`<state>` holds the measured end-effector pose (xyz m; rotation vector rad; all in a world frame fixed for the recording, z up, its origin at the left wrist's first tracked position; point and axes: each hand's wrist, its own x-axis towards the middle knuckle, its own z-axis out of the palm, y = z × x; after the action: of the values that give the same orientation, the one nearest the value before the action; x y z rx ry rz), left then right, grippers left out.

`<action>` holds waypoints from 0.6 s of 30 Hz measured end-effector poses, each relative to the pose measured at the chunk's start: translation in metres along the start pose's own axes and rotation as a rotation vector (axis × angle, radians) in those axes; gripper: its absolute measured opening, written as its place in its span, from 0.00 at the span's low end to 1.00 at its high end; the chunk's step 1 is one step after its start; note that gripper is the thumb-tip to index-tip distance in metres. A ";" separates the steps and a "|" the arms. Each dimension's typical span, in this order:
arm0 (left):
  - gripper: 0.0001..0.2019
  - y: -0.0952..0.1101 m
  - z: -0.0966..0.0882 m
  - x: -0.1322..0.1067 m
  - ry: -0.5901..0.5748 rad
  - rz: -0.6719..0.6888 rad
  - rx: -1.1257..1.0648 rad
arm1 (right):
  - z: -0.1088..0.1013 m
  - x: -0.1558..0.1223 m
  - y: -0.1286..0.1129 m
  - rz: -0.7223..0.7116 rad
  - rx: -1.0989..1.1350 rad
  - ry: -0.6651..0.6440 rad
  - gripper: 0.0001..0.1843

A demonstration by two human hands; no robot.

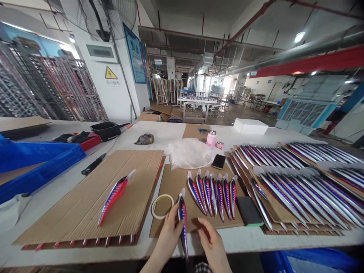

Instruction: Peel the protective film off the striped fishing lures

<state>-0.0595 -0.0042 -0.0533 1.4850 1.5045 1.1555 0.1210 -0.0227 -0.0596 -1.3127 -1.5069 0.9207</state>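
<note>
My left hand (168, 233) is closed around a fishing lure (182, 216), dark-backed with purple and pink stripes and a clear lip at its upper end. The lure's tail points toward me over the table's front edge. Just right of it, my right hand (211, 239) has its fingers apart and curved, with nothing in them. Beyond my hands, a row of similar lures (212, 193) lies on a cardboard sheet (170, 180). A tape roll (162, 206) sits left of my left hand. A single red-bellied lure (113, 197) rests on the left cardboard stack (71, 212).
Cardboard layers with many lures (287, 193) fill the right side. A black box (249, 211), a phone (218, 162), a plastic bag (189, 153) and a pink bottle (211, 139) stand or lie nearby. Blue bins (42, 163) and a cutter (93, 164) are at left.
</note>
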 end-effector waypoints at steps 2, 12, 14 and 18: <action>0.24 0.012 0.008 0.035 0.036 0.036 0.052 | -0.012 -0.006 0.008 0.000 0.007 0.037 0.18; 0.25 0.024 0.020 0.012 0.073 0.180 0.134 | -0.021 0.005 0.000 -0.130 -0.175 -0.070 0.19; 0.23 0.016 0.013 -0.026 0.015 0.203 0.113 | -0.003 0.016 -0.020 -0.241 -0.310 -0.190 0.19; 0.12 -0.011 -0.012 -0.085 -0.019 0.203 0.085 | 0.049 0.038 -0.054 -0.326 -0.369 -0.344 0.20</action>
<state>-0.0678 -0.0893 -0.0675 1.7339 1.4318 1.2026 0.0567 0.0078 -0.0184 -1.1433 -2.1662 0.6990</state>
